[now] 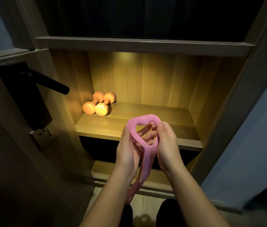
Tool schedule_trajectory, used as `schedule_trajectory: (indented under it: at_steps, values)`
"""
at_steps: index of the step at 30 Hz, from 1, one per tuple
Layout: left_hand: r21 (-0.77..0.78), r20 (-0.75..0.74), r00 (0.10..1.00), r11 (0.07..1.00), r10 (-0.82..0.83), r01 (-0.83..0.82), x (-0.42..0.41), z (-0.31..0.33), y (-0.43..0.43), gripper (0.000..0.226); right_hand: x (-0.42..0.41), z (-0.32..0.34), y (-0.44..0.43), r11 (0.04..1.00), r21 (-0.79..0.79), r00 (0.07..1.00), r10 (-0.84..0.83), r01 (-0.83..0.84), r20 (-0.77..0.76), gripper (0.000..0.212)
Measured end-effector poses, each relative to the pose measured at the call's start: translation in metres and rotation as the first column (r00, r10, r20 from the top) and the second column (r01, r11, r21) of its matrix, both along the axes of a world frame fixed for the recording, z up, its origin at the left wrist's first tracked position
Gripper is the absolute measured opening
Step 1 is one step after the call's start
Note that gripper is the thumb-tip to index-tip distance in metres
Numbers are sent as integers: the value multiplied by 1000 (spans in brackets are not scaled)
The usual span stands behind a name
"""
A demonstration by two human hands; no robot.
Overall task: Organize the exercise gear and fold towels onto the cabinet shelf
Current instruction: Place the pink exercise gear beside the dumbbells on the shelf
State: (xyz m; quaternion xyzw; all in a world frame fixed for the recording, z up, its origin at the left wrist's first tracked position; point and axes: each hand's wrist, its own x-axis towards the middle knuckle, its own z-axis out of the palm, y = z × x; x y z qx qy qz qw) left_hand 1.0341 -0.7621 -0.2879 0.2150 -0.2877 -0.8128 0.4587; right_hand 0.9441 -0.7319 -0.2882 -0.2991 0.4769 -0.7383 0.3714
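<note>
A pink rubber resistance band (pixel 143 122) with heart-shaped handles is held in front of the lit cabinet shelf (pixel 162 117). My left hand (pixel 127 149) grips the handles from the left, fingers showing through the heart opening. My right hand (pixel 167 145) holds them from the right, thumb on the upper rim. The band's straps hang down between my wrists toward the floor. Two small orange dumbbells (pixel 99 104) lie side by side at the shelf's back left corner. No towels are in view.
An open door with a black lever handle (pixel 47 81) and latch plate stands at the left. A darker shelf board (pixel 145 45) runs above the lit compartment, and a lower ledge (pixel 155 177) sits below. A blue panel (pixel 252 153) is at the right.
</note>
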Motion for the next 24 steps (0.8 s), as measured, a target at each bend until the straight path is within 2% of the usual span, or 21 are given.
schedule_trajectory:
  at_steps: [2, 6, 12, 18, 24]
  values:
    - [-15, 18, 1000, 1000, -20, 21, 0, -2, 3, 57, 1, -5, 0, 998, 31, 997, -51, 53, -64, 31]
    - [-122, 112, 993, 992, 42, -29, 1, -7, 6, 25, 2, -15, -1, 993, 69, 988, -91, 100, -124, 31]
    - [-210, 226, 971, 977, 84, -36, 2, -12, 5, 22, 3, -24, -7, 987, 90, 978, -119, 136, -169, 30]
    - [-159, 189, 980, 987, 60, -30, 3, -12, 2, 22, 2, -23, -3, 983, 160, 985, -65, 91, -163, 30]
    - [-172, 173, 985, 985, 21, 9, 11, -16, 2, 23, -8, -17, 7, 960, 218, 885, -58, 176, -463, 30]
